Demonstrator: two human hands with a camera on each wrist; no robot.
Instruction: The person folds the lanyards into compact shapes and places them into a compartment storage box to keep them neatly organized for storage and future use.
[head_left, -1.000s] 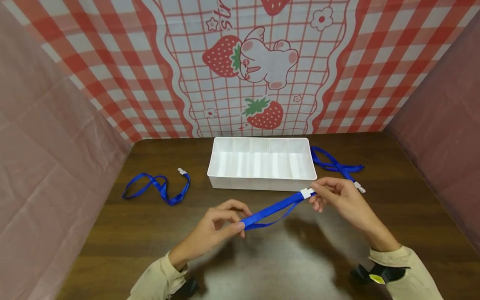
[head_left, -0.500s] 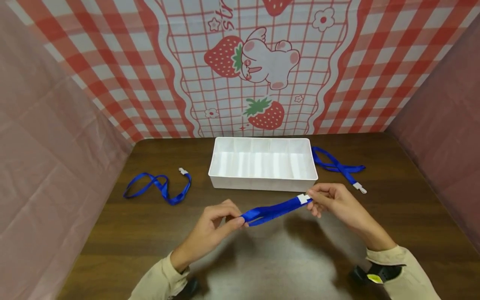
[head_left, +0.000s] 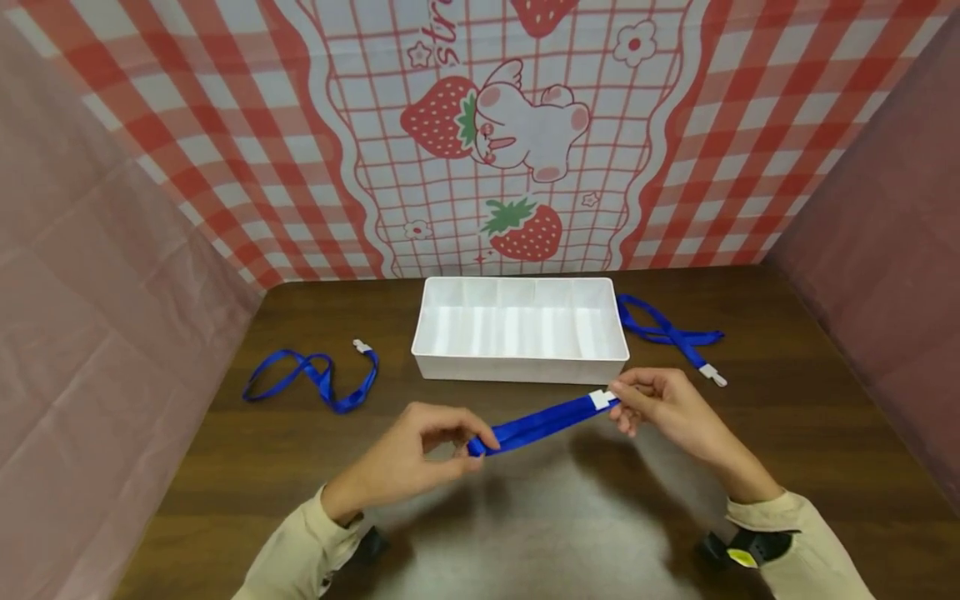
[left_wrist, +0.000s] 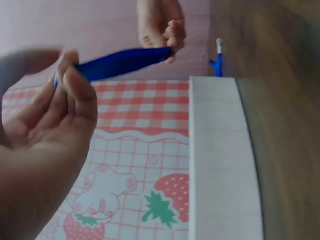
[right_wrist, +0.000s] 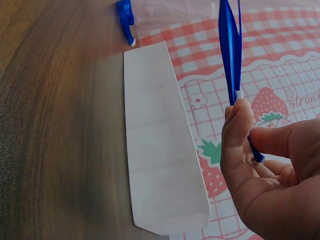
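A folded blue lanyard [head_left: 543,423] with a white plastic clip [head_left: 601,400] is stretched between both hands above the table, in front of a white box. My right hand [head_left: 671,412] pinches it at the clip end between thumb and fingers; a short blue end pokes out below those fingers in the right wrist view. My left hand [head_left: 412,454] has its fingers curled round the other, folded end. In the left wrist view the left thumb is blurred and stands off the lanyard [left_wrist: 117,65], while the fingers [left_wrist: 80,90] hold its end.
The white box [head_left: 521,369], with several compartments, stands at the table's back. A second blue lanyard [head_left: 326,385] lies looped to its left, a third [head_left: 678,335] to its right, both with white clips. A strawberry-print cloth [head_left: 525,167] hangs behind the brown table [head_left: 247,500].
The lanyard's strands have come closer together, after hanging apart in a loop. My left fingers have shifted their hold at the folded end. The right hand has moved slightly down and left.
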